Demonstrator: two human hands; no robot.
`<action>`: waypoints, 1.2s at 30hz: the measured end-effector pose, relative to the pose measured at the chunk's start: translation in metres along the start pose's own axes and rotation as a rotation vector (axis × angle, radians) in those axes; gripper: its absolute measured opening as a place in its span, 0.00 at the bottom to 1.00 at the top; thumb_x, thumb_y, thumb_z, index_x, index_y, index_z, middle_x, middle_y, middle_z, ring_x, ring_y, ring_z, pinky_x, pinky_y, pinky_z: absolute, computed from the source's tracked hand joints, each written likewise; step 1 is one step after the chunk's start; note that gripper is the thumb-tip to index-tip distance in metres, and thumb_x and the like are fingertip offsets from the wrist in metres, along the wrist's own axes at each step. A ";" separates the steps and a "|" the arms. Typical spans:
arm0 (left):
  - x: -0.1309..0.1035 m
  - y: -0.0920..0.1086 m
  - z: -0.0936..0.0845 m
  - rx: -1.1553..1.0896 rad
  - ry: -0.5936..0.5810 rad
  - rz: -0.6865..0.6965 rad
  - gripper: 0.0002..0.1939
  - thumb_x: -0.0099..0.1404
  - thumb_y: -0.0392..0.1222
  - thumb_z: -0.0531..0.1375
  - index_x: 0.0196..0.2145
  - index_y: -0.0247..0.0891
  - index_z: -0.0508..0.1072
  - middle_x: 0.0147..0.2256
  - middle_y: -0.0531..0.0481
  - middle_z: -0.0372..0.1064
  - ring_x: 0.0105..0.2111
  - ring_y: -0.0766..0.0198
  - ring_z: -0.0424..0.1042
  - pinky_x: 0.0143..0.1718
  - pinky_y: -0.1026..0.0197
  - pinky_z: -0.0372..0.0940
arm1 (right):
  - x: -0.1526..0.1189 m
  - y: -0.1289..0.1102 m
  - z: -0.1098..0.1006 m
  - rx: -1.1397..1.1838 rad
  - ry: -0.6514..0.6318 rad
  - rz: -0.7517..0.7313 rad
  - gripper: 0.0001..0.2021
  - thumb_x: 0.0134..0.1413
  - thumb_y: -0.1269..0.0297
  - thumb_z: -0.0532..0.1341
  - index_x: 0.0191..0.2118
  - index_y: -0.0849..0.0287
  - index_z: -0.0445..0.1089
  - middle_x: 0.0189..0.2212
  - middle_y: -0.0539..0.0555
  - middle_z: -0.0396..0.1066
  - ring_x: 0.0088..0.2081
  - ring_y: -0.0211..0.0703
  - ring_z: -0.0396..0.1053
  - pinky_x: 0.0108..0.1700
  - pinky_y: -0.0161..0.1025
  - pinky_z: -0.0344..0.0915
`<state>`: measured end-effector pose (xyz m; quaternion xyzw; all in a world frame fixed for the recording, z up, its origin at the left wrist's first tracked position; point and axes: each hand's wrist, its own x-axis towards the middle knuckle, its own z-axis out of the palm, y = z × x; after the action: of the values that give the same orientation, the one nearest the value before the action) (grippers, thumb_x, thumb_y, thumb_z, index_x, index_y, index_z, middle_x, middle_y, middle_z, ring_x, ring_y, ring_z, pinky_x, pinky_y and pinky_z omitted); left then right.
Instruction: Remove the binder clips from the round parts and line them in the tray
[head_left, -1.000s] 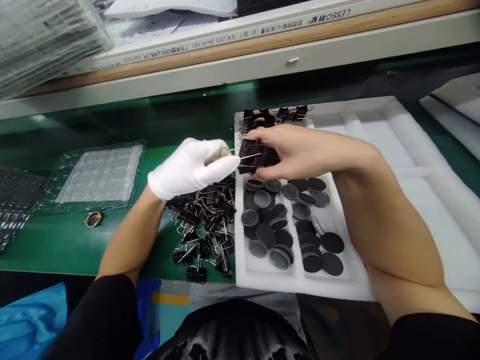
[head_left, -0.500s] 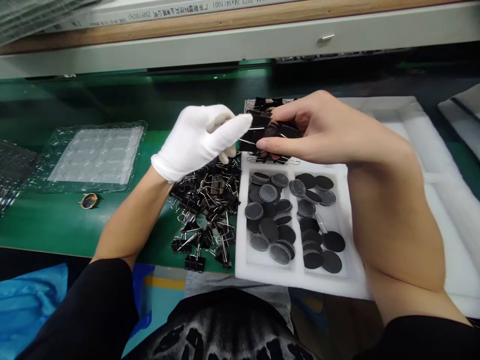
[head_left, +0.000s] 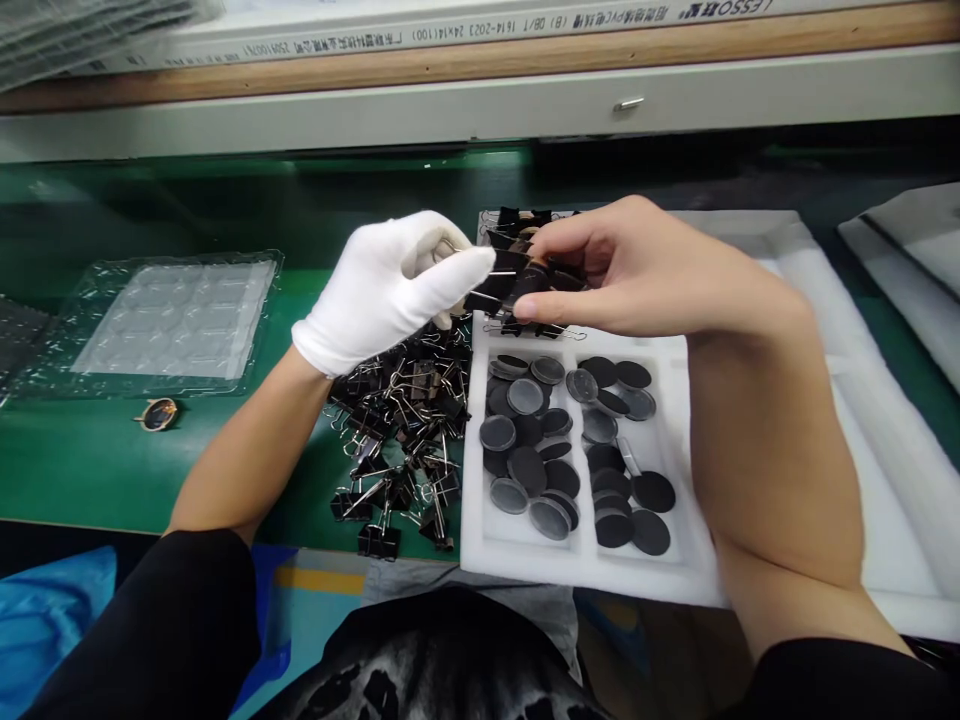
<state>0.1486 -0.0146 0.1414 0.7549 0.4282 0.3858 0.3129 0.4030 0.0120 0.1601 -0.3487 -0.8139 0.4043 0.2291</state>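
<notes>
My left hand (head_left: 401, 285), in a white glove, is closed on a black binder clip (head_left: 487, 285), whose wire handles show beside the thumb. Bare, my right hand (head_left: 600, 270) pinches a small dark piece (head_left: 529, 285) against that clip; its exact shape is partly covered by the fingers. Behind the hands, more binder clips (head_left: 517, 217) lie at the back of the white foam tray (head_left: 472, 520). Below my left hand a heap of black binder clips (head_left: 409, 400) covers part of the green table. Round black discs (head_left: 527, 470) fill two compartments of the tray.
A clear plastic blister tray (head_left: 176, 315) lies at the left, with a small round gold-rimmed part (head_left: 159, 414) in front of it. A second white foam tray (head_left: 885, 480) extends at the right, near grey-white foam sheets (head_left: 915, 245). A pale ledge (head_left: 375, 112) runs along the back.
The camera view has shifted slightly, moving the scene left and a little down. The dark piece at my right fingertips now shows more upright against the clip. Both hands keep their hold.
</notes>
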 end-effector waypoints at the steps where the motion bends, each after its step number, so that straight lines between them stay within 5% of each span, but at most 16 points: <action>1: 0.000 -0.003 0.000 0.005 0.013 0.022 0.14 0.72 0.55 0.65 0.38 0.42 0.75 0.29 0.54 0.75 0.27 0.67 0.73 0.32 0.56 0.69 | 0.002 0.003 -0.002 0.054 0.010 -0.001 0.29 0.55 0.33 0.76 0.41 0.58 0.79 0.36 0.55 0.74 0.41 0.51 0.72 0.39 0.43 0.70; 5: 0.003 -0.019 -0.003 0.300 0.031 0.240 0.24 0.71 0.64 0.66 0.50 0.41 0.78 0.41 0.45 0.80 0.39 0.59 0.78 0.46 0.51 0.71 | 0.008 0.021 -0.007 0.365 -0.025 0.155 0.36 0.61 0.25 0.66 0.48 0.60 0.80 0.41 0.60 0.77 0.40 0.52 0.77 0.38 0.45 0.76; 8: 0.008 -0.026 -0.008 0.659 -0.014 0.346 0.27 0.74 0.65 0.61 0.57 0.42 0.78 0.48 0.40 0.81 0.50 0.48 0.80 0.53 0.45 0.68 | 0.009 0.030 -0.010 0.338 -0.074 0.175 0.33 0.52 0.31 0.76 0.46 0.59 0.81 0.38 0.58 0.78 0.38 0.51 0.77 0.38 0.45 0.77; 12: 0.012 -0.027 -0.014 0.861 -0.036 0.323 0.26 0.77 0.57 0.56 0.65 0.42 0.74 0.57 0.37 0.78 0.58 0.44 0.77 0.54 0.46 0.68 | 0.007 0.030 -0.015 0.229 0.071 0.120 0.30 0.45 0.42 0.82 0.48 0.57 0.82 0.40 0.57 0.79 0.41 0.51 0.77 0.43 0.46 0.78; 17: 0.007 -0.020 -0.021 0.932 -0.071 0.272 0.30 0.77 0.55 0.58 0.71 0.42 0.69 0.65 0.35 0.72 0.62 0.41 0.74 0.58 0.44 0.67 | 0.003 0.042 -0.035 0.071 0.138 0.156 0.26 0.44 0.45 0.82 0.43 0.55 0.82 0.39 0.57 0.79 0.45 0.56 0.76 0.48 0.50 0.78; 21: 0.002 -0.017 -0.026 0.937 -0.130 0.221 0.28 0.76 0.55 0.57 0.68 0.45 0.72 0.64 0.38 0.74 0.59 0.41 0.76 0.56 0.45 0.68 | -0.004 0.084 -0.060 0.050 0.180 0.280 0.24 0.42 0.48 0.83 0.39 0.56 0.78 0.37 0.57 0.78 0.44 0.56 0.76 0.51 0.52 0.77; 29: 0.002 -0.016 -0.029 0.882 -0.142 0.217 0.26 0.75 0.57 0.57 0.63 0.47 0.77 0.60 0.41 0.77 0.55 0.43 0.79 0.53 0.46 0.71 | 0.005 0.183 -0.070 -0.218 0.726 0.324 0.12 0.60 0.63 0.66 0.49 0.58 0.75 0.50 0.63 0.75 0.56 0.60 0.71 0.65 0.55 0.68; 36: 0.003 -0.015 -0.029 0.890 -0.150 0.252 0.25 0.75 0.57 0.57 0.62 0.48 0.78 0.59 0.41 0.79 0.51 0.43 0.81 0.50 0.46 0.73 | 0.006 0.213 -0.061 -0.385 0.675 0.343 0.19 0.60 0.64 0.64 0.56 0.61 0.78 0.63 0.67 0.66 0.67 0.60 0.62 0.72 0.53 0.58</action>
<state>0.1185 -0.0012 0.1450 0.8878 0.4330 0.1439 -0.0605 0.5200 0.1383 0.0208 -0.6285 -0.6839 0.1405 0.3429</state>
